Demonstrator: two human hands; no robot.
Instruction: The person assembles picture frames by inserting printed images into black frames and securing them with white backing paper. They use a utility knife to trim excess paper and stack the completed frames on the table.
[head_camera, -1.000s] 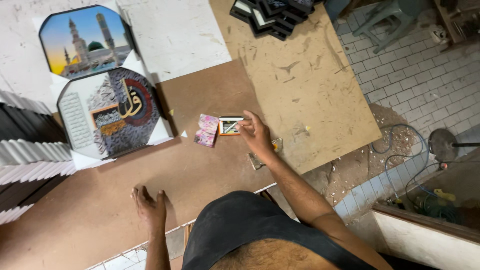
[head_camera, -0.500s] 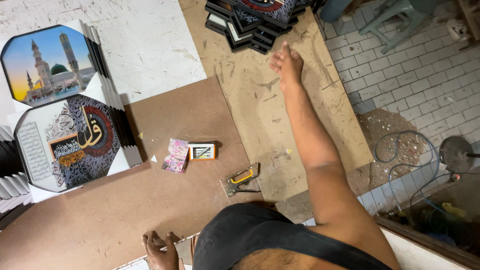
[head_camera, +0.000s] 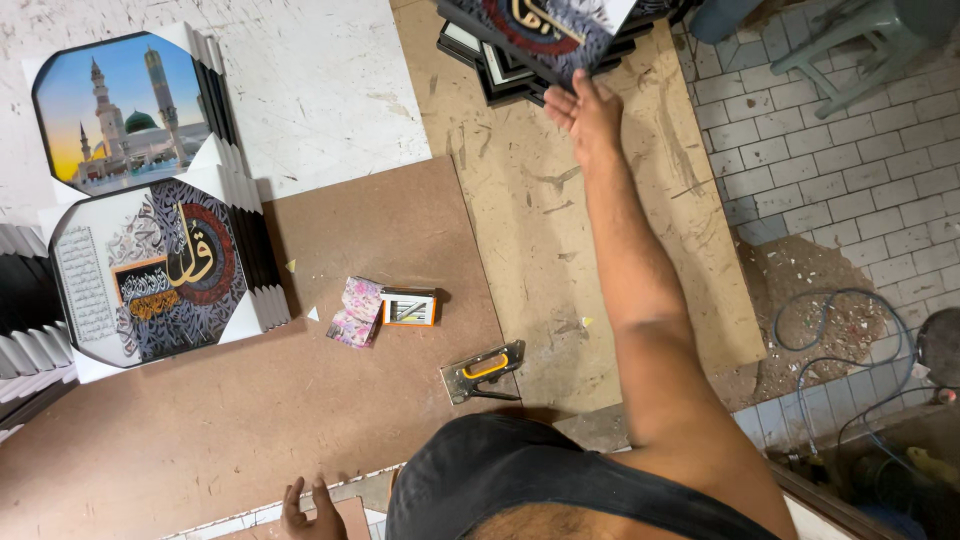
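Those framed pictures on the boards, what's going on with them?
A person is working over brown boards laid on the floor. Their right hand is stretched out to the top framed picture on a stack at the far end, fingers on its edge. The left hand rests on the near edge of the board. Two more stacks, one topped by a mosque picture and one by a calligraphy picture, lie to the left. A staple gun and a small box lie untouched in the middle.

Two hands: right (head_camera: 588, 112), left (head_camera: 305, 505). One stapler (head_camera: 484, 371). One small box (head_camera: 408, 307) and one pink packet (head_camera: 356, 313). Three picture stacks: mosque (head_camera: 125, 110), calligraphy (head_camera: 150, 268), and far stack (head_camera: 540, 40).
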